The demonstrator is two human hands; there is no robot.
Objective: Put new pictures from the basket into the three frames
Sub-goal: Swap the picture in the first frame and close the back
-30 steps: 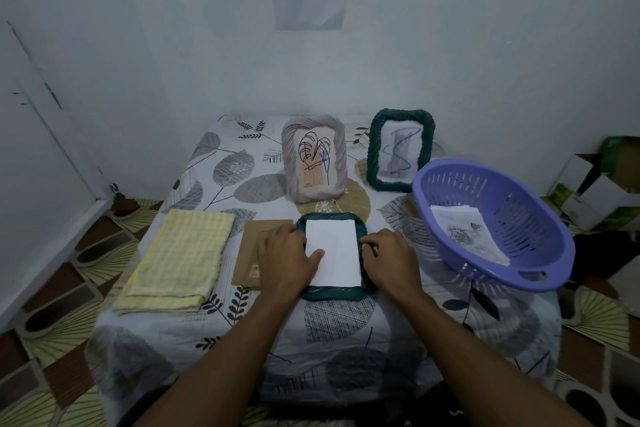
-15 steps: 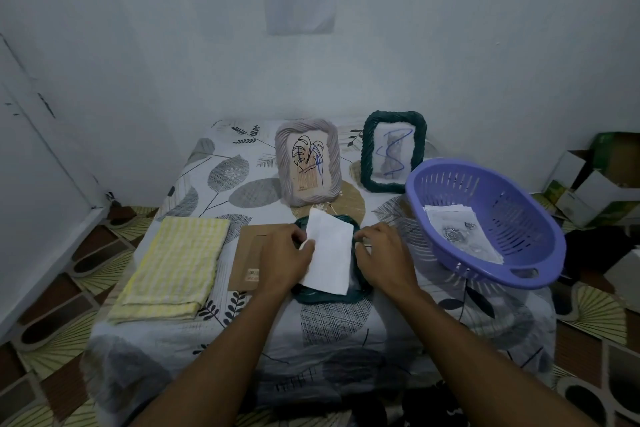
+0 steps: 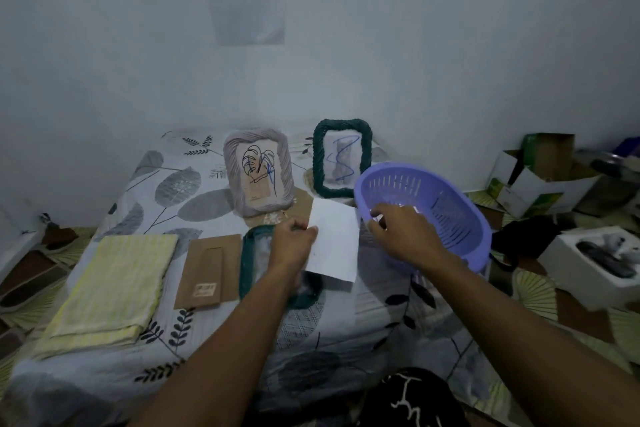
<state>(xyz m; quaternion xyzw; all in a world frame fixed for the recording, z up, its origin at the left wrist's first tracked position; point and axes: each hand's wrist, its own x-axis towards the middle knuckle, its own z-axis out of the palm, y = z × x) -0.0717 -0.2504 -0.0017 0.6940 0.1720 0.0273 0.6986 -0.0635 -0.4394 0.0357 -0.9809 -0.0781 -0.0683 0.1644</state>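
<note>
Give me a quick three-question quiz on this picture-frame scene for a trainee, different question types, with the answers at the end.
1. True or false: the right hand reaches into the purple basket.
2. Which holds the white sheet? A. the left hand B. the right hand C. neither hand
3. How many picture frames stand upright?
Key: 1 true. 2 A. 3 two: the grey frame and the green frame beside it.
</note>
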